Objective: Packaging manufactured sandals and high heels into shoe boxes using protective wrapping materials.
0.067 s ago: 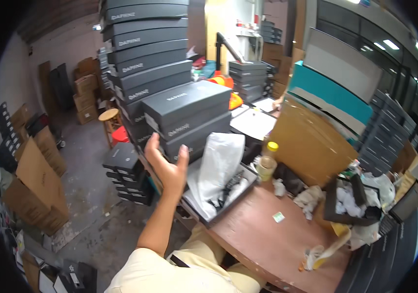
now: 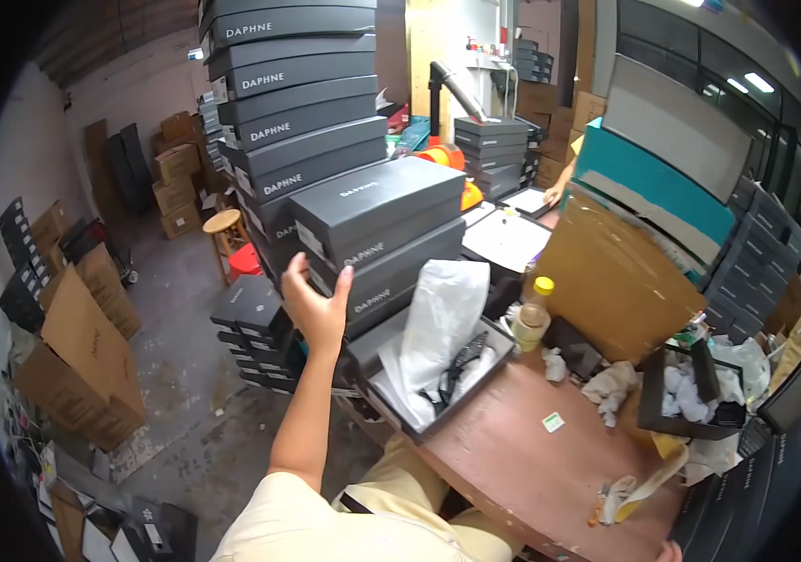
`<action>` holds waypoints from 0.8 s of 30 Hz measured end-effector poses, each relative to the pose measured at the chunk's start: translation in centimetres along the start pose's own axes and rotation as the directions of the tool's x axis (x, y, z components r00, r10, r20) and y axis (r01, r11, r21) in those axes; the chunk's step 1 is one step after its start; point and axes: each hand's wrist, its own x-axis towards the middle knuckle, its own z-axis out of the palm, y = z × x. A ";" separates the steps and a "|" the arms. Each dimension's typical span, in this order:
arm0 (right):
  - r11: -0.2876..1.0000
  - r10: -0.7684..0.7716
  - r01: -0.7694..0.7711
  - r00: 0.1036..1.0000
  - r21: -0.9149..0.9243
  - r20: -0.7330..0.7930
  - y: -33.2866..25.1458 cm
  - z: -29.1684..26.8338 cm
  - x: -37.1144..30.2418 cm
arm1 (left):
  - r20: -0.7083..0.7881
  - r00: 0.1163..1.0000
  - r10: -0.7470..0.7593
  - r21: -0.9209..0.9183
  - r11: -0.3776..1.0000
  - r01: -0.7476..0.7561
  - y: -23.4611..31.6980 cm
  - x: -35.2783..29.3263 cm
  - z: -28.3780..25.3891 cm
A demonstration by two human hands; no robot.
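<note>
The wearer's left hand (image 2: pixel 316 304) stands open beside two closed charcoal shoe boxes at a crowded workbench, thumb and fingers spread apart and nothing in its grasp. The upper box (image 2: pixel 386 201) sits on the lower box (image 2: pixel 410 276), in front of a tall stack of matching boxes (image 2: pixel 297 122); the hand is at their near left end, and whether it touches them cannot be told from this angle. Of the right hand (image 2: pixel 670 553), only a little shows at the bottom edge, close to dark boxes on their sides (image 2: pixel 747 496), so its grip cannot be told.

Just below the closed pair, an open box (image 2: pixel 469 391) rests on the brown table (image 2: pixel 513 459), white wrapping paper (image 2: pixel 442 309) rising from it beside a dark, strappy item (image 2: pixel 464 361). A yellow-capped bottle (image 2: pixel 531 323) stands next to it, with crumpled paper (image 2: pixel 611 389) farther right. Across the bench, another person's hand (image 2: pixel 558 194) reaches in near white sheets.

The step in hand looks like a reach toward the closed pair; taking hold would call for fingers and thumb to close around a box's edge, clear of the open one below
</note>
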 end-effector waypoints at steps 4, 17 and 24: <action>0.954 -0.040 -0.143 0.809 0.263 0.586 -16.0 11.5 -8.2 | 0.061 0.996 -0.062 -0.219 0.973 0.074 -5.2 0.7 2.4; 0.530 -0.277 -0.846 -0.107 0.059 0.955 -32.3 29.4 -15.3 | 0.144 0.947 0.286 -0.164 0.951 -0.262 4.1 0.8 0.9; 0.162 0.042 -0.961 0.234 0.225 0.971 -31.9 23.5 -11.8 | 0.073 0.535 0.842 -0.567 0.476 -0.672 6.0 -9.0 -5.4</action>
